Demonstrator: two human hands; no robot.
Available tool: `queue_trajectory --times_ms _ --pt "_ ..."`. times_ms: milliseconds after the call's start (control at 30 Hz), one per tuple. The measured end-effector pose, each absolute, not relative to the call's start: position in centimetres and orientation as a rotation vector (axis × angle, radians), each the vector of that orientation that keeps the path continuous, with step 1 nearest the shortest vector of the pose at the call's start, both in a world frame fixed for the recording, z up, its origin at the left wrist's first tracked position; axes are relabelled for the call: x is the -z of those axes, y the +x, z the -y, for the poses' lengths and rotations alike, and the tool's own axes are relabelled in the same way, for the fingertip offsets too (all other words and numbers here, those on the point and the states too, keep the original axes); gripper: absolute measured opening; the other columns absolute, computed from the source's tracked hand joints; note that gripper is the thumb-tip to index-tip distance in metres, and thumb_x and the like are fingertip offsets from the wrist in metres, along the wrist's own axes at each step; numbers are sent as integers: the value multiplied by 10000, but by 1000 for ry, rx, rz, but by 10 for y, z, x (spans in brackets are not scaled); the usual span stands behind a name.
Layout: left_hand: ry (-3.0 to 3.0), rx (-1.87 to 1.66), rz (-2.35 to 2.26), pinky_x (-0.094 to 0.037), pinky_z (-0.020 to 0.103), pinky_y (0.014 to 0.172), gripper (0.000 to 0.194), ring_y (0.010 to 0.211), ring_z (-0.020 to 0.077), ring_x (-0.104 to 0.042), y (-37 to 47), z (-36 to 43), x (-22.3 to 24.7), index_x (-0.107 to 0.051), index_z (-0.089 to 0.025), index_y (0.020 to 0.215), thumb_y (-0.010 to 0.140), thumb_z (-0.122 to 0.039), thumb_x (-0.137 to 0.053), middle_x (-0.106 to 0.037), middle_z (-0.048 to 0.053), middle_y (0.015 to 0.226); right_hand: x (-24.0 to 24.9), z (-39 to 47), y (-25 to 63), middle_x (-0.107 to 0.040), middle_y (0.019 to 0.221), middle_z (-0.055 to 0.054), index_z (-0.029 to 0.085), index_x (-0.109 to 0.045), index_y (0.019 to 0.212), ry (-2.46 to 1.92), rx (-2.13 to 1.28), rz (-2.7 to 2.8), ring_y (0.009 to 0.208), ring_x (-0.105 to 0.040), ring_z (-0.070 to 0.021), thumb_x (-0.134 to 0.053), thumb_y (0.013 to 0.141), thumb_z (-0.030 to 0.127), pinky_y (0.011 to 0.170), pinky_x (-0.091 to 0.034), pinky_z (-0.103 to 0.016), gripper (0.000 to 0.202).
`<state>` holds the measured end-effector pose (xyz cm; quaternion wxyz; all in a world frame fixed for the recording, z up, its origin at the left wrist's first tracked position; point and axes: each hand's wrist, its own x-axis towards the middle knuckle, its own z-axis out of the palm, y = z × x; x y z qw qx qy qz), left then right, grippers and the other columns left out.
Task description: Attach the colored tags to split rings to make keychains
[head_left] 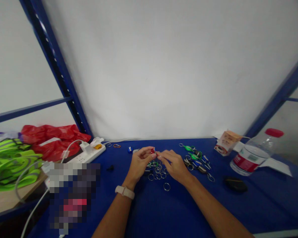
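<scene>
Above the blue tabletop my left hand (140,161) pinches a small red piece (152,151), too small to tell its kind. My right hand (174,162) meets it from the right, its thumb and forefinger closed at a thin reddish part of the piece. Several metal split rings (159,171) lie loosely below and between the hands, with one separate split ring (167,187) nearer me. Right of my right hand is a group of green, blue and dark keychains (197,161) with rings attached. A small blue item (129,149) rests beyond my left hand.
A water bottle (250,155), a small carton (227,142) and a black pouch (235,184) stand or lie at right. At left are a power strip (89,155), an orange carabiner (117,145), red plastic bags (56,137) and yellow-green reflective vests (12,162). A white wall closes the back.
</scene>
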<state>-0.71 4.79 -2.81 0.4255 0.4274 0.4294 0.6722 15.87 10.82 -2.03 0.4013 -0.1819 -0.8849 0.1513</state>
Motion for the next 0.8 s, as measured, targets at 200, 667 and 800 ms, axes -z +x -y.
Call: queue_trajectory --times_ms 200,667,800 --pt "1003 -1727 -1086 -543 293 815 395 840 174 -695 -5 -50 27 -707 -135 1002 655 -282 -825 -743 71 935 20 -107 158 -722 942 -51 230 -684 1095 -436 -379 2251 836 -635 -172 -448 993 290 764 -415 -317 264" --pt "585 -2013 -903 -558 293 790 450 808 173 -710 -19 -50 18 -654 -108 1044 665 -274 -832 -728 97 945 19 -119 168 -691 909 -47 190 -665 929 -768 -274 2224 846 -605 -180 -441 980 281 796 -374 -309 247" --pt "588 -1993 -883 -559 295 781 436 793 172 -710 -17 -49 17 -649 -106 1038 674 -270 -827 -730 95 920 23 -131 174 -693 901 -49 191 -675 894 -1082 -131 2310 887 -603 -206 -449 964 267 807 -346 -320 248"
